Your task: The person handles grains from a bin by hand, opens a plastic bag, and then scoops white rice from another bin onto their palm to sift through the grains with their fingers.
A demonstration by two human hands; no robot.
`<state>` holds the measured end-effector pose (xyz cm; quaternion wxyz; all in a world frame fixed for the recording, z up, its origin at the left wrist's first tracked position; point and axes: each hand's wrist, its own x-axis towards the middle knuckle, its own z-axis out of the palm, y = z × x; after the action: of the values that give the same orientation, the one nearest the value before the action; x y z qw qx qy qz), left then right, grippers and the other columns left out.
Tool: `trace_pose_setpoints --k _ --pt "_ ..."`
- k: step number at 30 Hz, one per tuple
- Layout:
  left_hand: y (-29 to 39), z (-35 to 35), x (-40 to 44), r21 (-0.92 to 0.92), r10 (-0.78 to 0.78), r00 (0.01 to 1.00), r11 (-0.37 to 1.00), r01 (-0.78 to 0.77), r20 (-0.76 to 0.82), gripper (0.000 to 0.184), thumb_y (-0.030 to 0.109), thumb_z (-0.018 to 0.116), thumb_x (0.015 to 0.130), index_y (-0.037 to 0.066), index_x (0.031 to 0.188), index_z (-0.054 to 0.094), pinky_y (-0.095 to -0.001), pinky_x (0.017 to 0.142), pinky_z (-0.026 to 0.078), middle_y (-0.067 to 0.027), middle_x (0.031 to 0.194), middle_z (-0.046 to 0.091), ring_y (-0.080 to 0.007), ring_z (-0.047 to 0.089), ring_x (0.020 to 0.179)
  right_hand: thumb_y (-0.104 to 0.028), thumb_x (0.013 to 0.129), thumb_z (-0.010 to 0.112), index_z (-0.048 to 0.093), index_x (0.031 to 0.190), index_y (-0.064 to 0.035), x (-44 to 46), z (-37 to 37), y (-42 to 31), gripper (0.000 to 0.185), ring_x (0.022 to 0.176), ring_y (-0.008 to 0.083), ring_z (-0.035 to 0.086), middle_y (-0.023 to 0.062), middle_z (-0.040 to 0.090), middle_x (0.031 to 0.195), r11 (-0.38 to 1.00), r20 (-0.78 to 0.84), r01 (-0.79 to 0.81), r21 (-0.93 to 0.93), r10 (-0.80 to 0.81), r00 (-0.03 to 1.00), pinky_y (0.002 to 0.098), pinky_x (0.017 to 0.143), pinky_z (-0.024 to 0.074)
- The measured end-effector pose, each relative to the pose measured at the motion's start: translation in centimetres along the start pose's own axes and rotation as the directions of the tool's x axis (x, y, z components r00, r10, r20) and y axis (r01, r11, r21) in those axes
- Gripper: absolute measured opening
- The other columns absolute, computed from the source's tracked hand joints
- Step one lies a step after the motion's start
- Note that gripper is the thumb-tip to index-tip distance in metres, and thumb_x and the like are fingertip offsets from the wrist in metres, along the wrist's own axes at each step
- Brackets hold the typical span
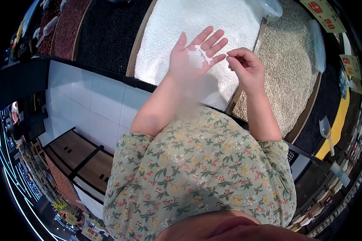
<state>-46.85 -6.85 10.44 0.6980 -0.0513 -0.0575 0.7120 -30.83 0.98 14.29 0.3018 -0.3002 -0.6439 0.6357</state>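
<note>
Over a bin of white rice-like grains (165, 36), my left hand (181, 60) lies palm up with its fingers spread. A small scatter of white grains (204, 54) rests across the palm and the base of the fingers; a blurred haze hides part of the palm and wrist. Just to the right, my right hand (248, 70) has its thumb and fingertips brought together in a pinch, close to the left little finger. Whatever may be between those fingertips is too small to make out.
Beside the white grains are bins of beige grain (283, 60), black grain (108, 30) and reddish beans (69, 32). A metal scoop (326, 128) lies at the right, a clear scoop (48, 28) at upper left. Price signs (322, 15) edge the display. A wooden-topped stand (74, 148) is lower left.
</note>
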Motion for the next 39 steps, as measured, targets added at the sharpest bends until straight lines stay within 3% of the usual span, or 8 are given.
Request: trace_pose_setpoints --k 5,7,11,13,16,19,29,39 --pt "-0.2 0.1 0.1 -0.148 -0.018 1.0 0.989 0.019 0.011 0.066 0.045 0.04 0.092 0.008 0.143 0.021 -0.0532 0.11 0.017 -0.0224 0.148 0.016 -0.0365 0.017 0.137 0.0 0.081 0.063 0.064 0.09 -0.0012 0.1 0.3 -0.2 0.009 0.079 0.01 0.061 0.0046 0.063 0.088 0.992 0.013 0.06 -0.11 -0.059 0.998 0.0221 0.067 0.0481" --pt "-0.3 0.3 0.2 -0.005 -0.002 1.0 1.0 0.002 0.001 0.067 0.045 0.041 0.092 0.007 0.143 0.021 -0.0513 0.111 0.017 -0.0241 0.148 0.014 -0.037 0.016 0.137 -0.001 0.08 0.064 0.064 0.09 -0.0021 0.2 0.4 -0.2 0.01 0.075 0.0102 0.061 0.0045 0.062 0.083 0.966 0.026 0.149 -0.212 -0.147 0.989 0.0229 0.062 0.0478" --pt "-0.5 -0.1 0.1 0.032 -0.032 0.999 0.999 0.031 0.032 0.067 0.046 0.039 0.092 0.007 0.143 0.021 -0.0509 0.111 0.018 -0.0233 0.148 0.014 -0.0375 0.016 0.137 -0.002 0.078 0.065 0.065 0.091 -0.0042 0.2 0.8 -1.0 0.014 0.07 0.0134 0.061 0.0061 0.062 0.08 0.9 0.103 0.257 -0.353 -0.235 0.966 0.0254 0.059 0.0476" --pt "-0.8 0.4 0.1 0.038 -0.028 1.0 0.999 0.028 -0.014 0.067 0.047 0.037 0.093 0.007 0.143 0.021 -0.0493 0.111 0.02 -0.022 0.149 0.014 -0.0366 0.016 0.137 -0.004 0.076 0.065 0.065 0.09 -0.0073 0.4 1.1 -1.2 0.014 0.066 0.02 0.061 0.0083 0.061 0.078 0.805 0.17 0.32 -0.5 -0.271 0.948 0.0294 0.057 0.0479" --pt "-0.9 0.3 0.0 -0.01 -0.065 0.998 0.998 0.065 0.02 0.067 0.049 0.035 0.093 0.007 0.143 0.022 -0.0481 0.111 0.02 -0.0206 0.149 0.015 -0.0356 0.016 0.137 -0.001 0.075 0.067 0.066 0.088 -0.006 0.7 1.3 -1.2 0.014 0.063 0.0136 0.061 0.0043 0.063 0.078 0.652 0.229 0.395 -0.647 -0.328 0.916 0.0237 0.054 0.0465" --pt "-0.8 0.0 0.0 0.028 -0.077 0.997 0.997 0.077 0.015 0.067 0.049 0.036 0.093 0.007 0.143 0.023 -0.0473 0.111 0.02 -0.0199 0.149 0.016 -0.0348 0.016 0.137 -0.002 0.073 0.068 0.065 0.086 -0.0071 1.1 1.2 -1.2 0.014 0.062 0.0176 0.06 0.0055 0.062 0.077 0.574 0.306 0.472 -0.67 -0.365 0.879 0.0264 0.053 0.0471" --pt "-1.3 0.3 0.0 0.211 -0.047 0.998 0.976 0.054 -0.037 0.069 0.05 0.035 0.093 0.004 0.143 0.021 -0.0475 0.112 0.017 -0.0209 0.149 0.014 -0.0355 0.014 0.138 -0.008 0.072 0.069 0.065 0.085 -0.0076 1.2 1.3 -1.4 0.013 0.068 0.0238 0.062 0.0067 0.063 0.08 0.498 0.365 0.483 -0.72 -0.321 0.874 0.0314 0.058 0.0504" --pt "-1.6 0.2 0.0 0.281 -0.072 0.996 0.956 0.085 -0.055 0.072 0.052 0.036 0.092 0.004 0.143 0.02 -0.0474 0.111 0.019 -0.0204 0.149 0.015 -0.0344 0.014 0.138 -0.013 0.074 0.066 0.062 0.087 -0.0101 1.2 1.1 -1.5 0.013 0.072 0.0248 0.063 0.0065 0.063 0.081 0.362 0.443 0.467 -0.807 -0.153 0.883 0.0351 0.059 0.0513"
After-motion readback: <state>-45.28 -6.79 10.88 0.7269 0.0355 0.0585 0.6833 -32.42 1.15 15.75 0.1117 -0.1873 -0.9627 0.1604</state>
